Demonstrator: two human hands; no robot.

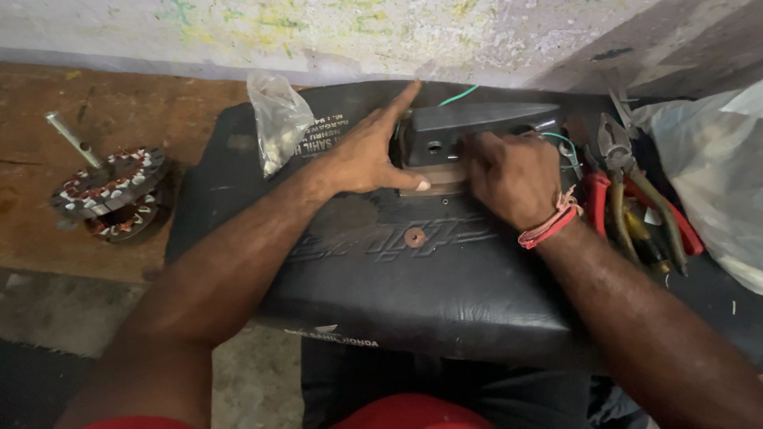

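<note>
Head view: left hand [366,155] and right hand [513,176] flank the grey housing [469,127] mid-cushion [413,294].

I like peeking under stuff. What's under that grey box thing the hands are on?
Under the grey box is a brownish block, resting on the black seat. The right hand covers the rest.

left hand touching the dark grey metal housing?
Touching. The head view shows the left hand pressed flat against the end of the dark grey metal housing, thumb along its base.
</note>
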